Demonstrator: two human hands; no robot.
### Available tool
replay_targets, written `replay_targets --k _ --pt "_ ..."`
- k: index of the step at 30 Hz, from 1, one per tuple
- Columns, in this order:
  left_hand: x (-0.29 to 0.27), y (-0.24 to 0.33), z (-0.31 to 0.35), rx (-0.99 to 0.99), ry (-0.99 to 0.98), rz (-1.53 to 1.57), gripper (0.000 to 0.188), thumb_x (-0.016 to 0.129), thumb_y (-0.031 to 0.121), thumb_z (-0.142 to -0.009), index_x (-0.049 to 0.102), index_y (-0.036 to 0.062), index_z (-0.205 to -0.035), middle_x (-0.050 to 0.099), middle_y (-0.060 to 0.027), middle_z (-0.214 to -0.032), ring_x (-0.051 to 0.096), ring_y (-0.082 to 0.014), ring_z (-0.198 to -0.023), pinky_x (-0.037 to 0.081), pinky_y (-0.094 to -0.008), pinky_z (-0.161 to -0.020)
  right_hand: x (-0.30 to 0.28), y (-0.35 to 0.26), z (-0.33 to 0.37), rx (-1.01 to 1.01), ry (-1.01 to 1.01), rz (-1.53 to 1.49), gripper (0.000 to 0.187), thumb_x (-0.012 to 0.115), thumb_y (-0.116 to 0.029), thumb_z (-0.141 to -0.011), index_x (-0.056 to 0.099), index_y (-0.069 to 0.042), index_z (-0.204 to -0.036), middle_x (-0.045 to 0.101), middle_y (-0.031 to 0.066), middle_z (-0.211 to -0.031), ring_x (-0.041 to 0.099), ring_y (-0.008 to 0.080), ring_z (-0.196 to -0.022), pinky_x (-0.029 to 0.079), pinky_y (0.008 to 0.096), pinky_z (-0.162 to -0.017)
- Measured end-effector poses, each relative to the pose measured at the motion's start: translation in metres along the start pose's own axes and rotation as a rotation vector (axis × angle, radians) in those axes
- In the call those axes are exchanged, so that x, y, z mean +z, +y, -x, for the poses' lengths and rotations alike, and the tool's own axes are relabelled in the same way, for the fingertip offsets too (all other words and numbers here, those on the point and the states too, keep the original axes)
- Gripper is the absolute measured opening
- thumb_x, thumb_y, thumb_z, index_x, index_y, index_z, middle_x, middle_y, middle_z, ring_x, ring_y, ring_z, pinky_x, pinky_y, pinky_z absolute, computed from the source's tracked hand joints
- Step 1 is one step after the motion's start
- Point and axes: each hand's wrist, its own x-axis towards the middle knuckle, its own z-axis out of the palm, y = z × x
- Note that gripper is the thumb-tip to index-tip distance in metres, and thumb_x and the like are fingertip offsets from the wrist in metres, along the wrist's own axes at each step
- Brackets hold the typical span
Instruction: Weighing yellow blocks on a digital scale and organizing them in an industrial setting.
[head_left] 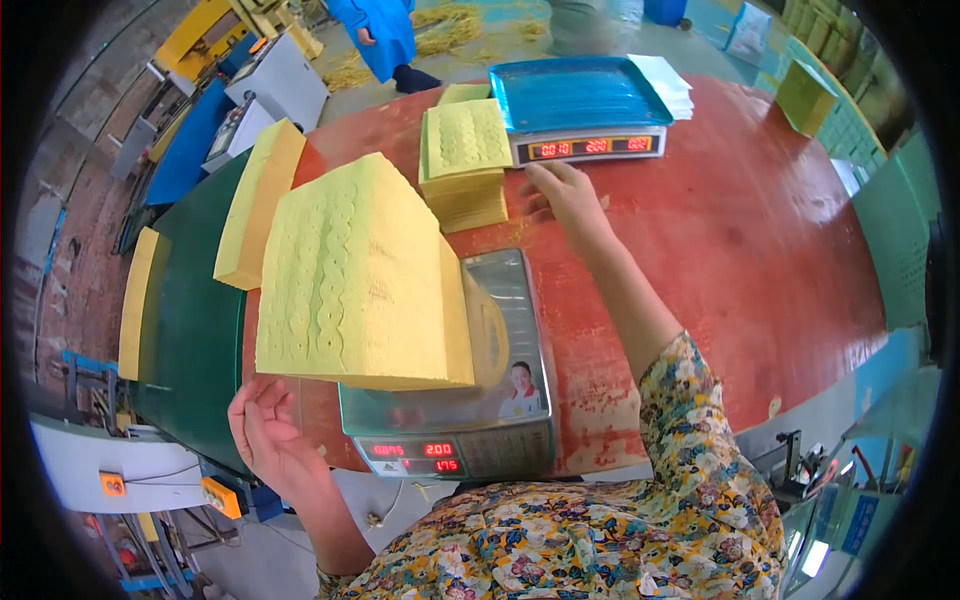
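Observation:
A tall block of yellow paper sheets [345, 270], with wavy rows of punched marks on its top, stands on the metal pan of a digital scale [450, 415] in front of me. My left hand [268, 432] is just below the block's near left corner, palm up, fingers loosely curled and holding nothing. Stretched forward, my right hand [565, 195] hovers over the red table with bent fingers apart and nothing in them. It is nearest to the display of a second scale [590, 148] with a blue pan, and right of a smaller yellow paper stack [465, 140].
More yellow paper blocks stand at the left [262, 205], [145, 300] by a green surface [205, 330]. Another block [805, 98] sits at the table's far right. White sheets [662, 85] lie beside the blue pan. Beyond the red table [720, 270], a person in blue [380, 35] stands.

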Motion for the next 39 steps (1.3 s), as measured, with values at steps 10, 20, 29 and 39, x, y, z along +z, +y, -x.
replay_targets --k 10,20,29,39 --pt "0.001 0.001 0.004 -0.017 0.132 -0.039 0.026 0.045 0.015 -0.101 0.057 0.0001 -0.118 0.061 -0.0127 -0.122 0.061 -0.0166 -0.099 0.048 -0.03 -0.086 0.008 0.005 -0.095 -0.282 0.16 0.693 0.025 0.067 -0.02 -0.082 0.07 -0.002 -0.099 0.071 0.0126 -0.081 0.068 0.0252 -0.07 0.053 0.0348 -0.065" --pt "0.008 0.021 -0.032 0.13 0.015 -0.023 0.022 0.046 0.012 -0.1 0.057 -0.0005 -0.114 0.061 -0.0152 -0.122 0.062 -0.0184 -0.097 0.049 -0.0314 -0.086 0.03 -0.11 0.031 -0.729 0.251 0.509 0.008 0.063 0.0 -0.088 0.063 -0.001 -0.096 0.063 0.0058 -0.072 0.056 0.0053 -0.069 0.047 0.0229 -0.061" --pt "0.013 0.066 -0.086 0.461 -0.393 -0.059 0.034 0.046 0.008 -0.097 0.053 -0.0039 -0.128 0.06 -0.0173 -0.126 0.061 -0.0204 -0.104 0.049 -0.033 -0.088 0.085 -0.197 0.189 -1.103 0.292 0.337 0.008 0.061 0.004 -0.09 0.063 0.002 -0.098 0.062 -0.003 -0.08 0.051 0.0016 -0.066 0.041 0.0167 -0.059" --pt "0.045 0.089 -0.146 0.0 -1.045 0.564 0.048 0.068 0.031 -0.089 0.058 -0.0011 -0.123 0.064 -0.0069 -0.113 0.062 -0.0144 -0.094 0.05 -0.0281 -0.076 0.183 -0.183 0.254 -0.955 0.096 0.28 0.007 0.061 0.002 -0.091 0.064 0.001 -0.098 0.065 0.0006 -0.078 0.054 0.0019 -0.062 0.043 0.0172 -0.055"
